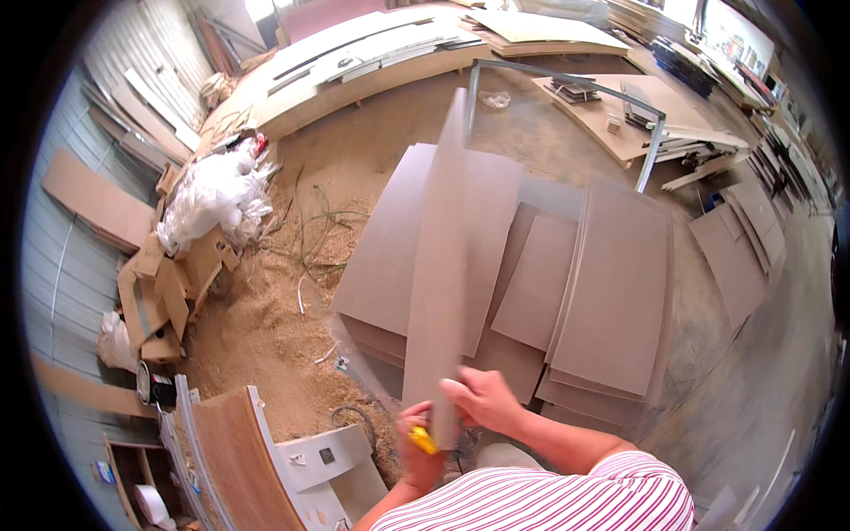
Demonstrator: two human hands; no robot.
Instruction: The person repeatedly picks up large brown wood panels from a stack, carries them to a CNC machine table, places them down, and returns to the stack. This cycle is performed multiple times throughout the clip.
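Sawdusty floor [257,310]; board's [437,265] near end between left fingers [413,416] and right fingers [462,395].

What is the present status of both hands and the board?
Left hand on long board, holding yellow object. Right hand at board's near end. Stacked panels beyond.

a long, flat, narrow grey-brown panel [436,283], slightly blurred, stretches forward, held at its near end; a small bright yellow object [423,440] sits in the left hand [416,458].
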